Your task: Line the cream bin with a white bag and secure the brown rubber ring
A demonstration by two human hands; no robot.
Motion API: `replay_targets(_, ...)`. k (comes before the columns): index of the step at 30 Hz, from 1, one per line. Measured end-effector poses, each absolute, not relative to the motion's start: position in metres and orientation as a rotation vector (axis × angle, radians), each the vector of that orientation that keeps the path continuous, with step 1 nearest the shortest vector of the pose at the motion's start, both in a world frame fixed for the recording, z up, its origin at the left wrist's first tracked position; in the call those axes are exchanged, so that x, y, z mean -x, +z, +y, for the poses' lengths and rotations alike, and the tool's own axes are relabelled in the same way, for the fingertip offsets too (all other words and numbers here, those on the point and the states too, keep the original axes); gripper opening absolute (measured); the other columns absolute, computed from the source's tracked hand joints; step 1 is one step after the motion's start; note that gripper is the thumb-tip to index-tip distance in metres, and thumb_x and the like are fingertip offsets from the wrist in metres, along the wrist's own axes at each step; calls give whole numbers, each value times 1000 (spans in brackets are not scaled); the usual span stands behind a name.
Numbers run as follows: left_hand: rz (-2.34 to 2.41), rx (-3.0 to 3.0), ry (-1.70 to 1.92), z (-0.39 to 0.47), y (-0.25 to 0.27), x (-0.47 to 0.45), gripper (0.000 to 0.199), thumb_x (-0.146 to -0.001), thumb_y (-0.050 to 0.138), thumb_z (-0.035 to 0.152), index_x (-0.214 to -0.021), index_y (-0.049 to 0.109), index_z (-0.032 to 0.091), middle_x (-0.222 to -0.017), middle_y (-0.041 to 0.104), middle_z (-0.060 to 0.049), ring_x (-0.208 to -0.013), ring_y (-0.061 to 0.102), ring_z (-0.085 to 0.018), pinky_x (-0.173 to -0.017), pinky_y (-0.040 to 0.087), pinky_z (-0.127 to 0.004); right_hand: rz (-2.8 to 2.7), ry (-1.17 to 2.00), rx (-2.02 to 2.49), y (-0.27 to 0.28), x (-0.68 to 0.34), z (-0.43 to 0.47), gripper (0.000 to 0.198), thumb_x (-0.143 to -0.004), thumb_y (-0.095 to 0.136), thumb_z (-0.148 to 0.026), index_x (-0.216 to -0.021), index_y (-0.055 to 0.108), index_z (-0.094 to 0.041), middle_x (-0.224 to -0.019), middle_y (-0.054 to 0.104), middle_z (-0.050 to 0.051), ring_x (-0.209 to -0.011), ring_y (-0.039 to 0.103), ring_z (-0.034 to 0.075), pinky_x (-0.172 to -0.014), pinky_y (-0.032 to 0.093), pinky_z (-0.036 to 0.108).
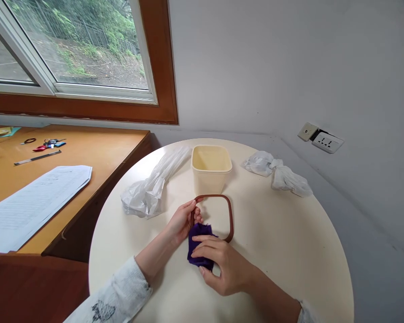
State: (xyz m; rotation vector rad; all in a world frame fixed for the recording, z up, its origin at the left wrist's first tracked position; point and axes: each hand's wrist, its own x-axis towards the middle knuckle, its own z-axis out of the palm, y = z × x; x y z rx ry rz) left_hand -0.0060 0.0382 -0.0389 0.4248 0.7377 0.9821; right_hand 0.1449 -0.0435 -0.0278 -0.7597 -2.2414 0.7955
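Observation:
My left hand (186,220) grips the left side of a brown, rounded-square rim (231,215), thumb on top and fingers curled beneath. The rim is held up at a tilt above the round table. A folded dark purple cloth (195,244) is in my right hand (224,260), pinched between thumb and fingers at the frame's lower left corner. The cloth covers that corner, so its contact with the rim is partly hidden. Just beyond the rim stands a cream square bin (210,179), upright, its mouth facing up.
A clear, crumpled plastic bag (148,193) lies left of the bin, and a knotted white plastic bag (279,172) lies right. The round white table (289,251) adjoins a wooden desk (107,148) with papers (37,202), a pen (37,157) and keys (52,143). Wall sockets (327,141) are at right.

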Motion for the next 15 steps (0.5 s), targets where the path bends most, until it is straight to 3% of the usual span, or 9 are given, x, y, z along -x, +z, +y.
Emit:
replay_targets(3, 696, -387, 976, 38, -37, 6, 14, -85, 51, 18, -96, 54, 10, -46, 29, 9, -37, 27, -3, -36, 26, -13, -2145, 660, 899, -37, -141, -42, 6, -77, 52, -18, -82, 53, -19, -84, 61, 6, -92, 57, 18, -79, 48, 30)
replay_targets(6, 701, -393, 958, 37, -33, 7, 13, -85, 52, 19, -95, 54, 11, -47, 20, 10, -37, 20, -3, -35, 19, -12, -2102, 512, 1066, -48, -136, -38, 3, -80, 51, -19, -84, 50, -19, -80, 56, 4, -71, 54, 15, -64, 48, 27)
replay_targets(11, 682, -399, 862, 42, -31, 17, 16, -86, 50, 20, -99, 53, 11, -50, 16, 10, -39, 18, -3, -35, 14, -12, -2310, 308, 971, -48, -139, -35, 18, -83, 50, -13, -101, 54, -17, -85, 61, 6, -76, 56, 17, -66, 48, 29)
replay_targets(15, 670, -368, 788, 51, -33, 33, 7, -85, 50, 19, -81, 51, 12, -51, 20, 9, -38, 20, -2, -34, 16, -13, -2430, 149, 893, -41, -150, -34, 21, -86, 45, -10, -104, 55, -13, -83, 63, 8, -76, 57, 17, -66, 48, 29)
